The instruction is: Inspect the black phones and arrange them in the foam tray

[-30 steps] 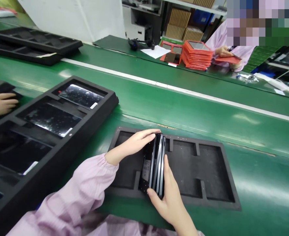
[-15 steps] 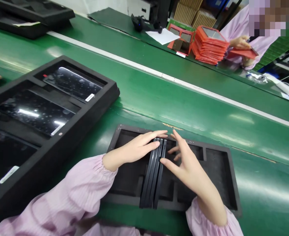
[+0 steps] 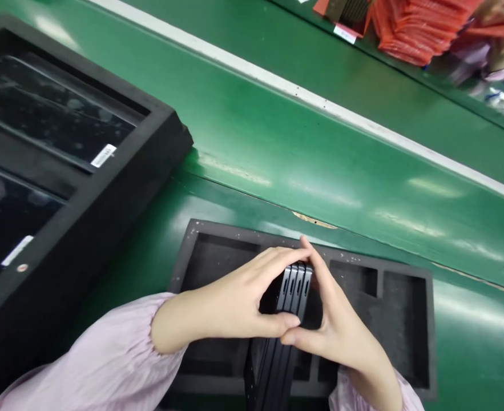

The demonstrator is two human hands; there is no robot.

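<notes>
Several thin black tablets (image 3: 295,288) stand on edge, pressed side by side, with slotted short ends facing up. My left hand (image 3: 238,299) is wrapped round them from the left, its thumb across the near side and its fingers over the far side. From the right, my right hand (image 3: 335,319) closes round the same stack, its thumb and fingertips meeting those of the left. Below them lies a black foam tray (image 3: 430,337) with recessed compartments. The lower end of the stack runs past the tray's near side and out of the picture.
A larger, thicker black tray (image 3: 119,185) at left holds glossy dark screens (image 3: 59,108) with white labels. Across the green bench (image 3: 252,131) runs a white strip (image 3: 277,83). Red sleeves (image 3: 418,28) are piled at upper right, beside a co-worker's blurred hand (image 3: 502,14).
My hands have closed round the tablets, which now lean upright toward me with their ends showing. Before, my right hand was loosely spread beside them. The view has tipped down.
</notes>
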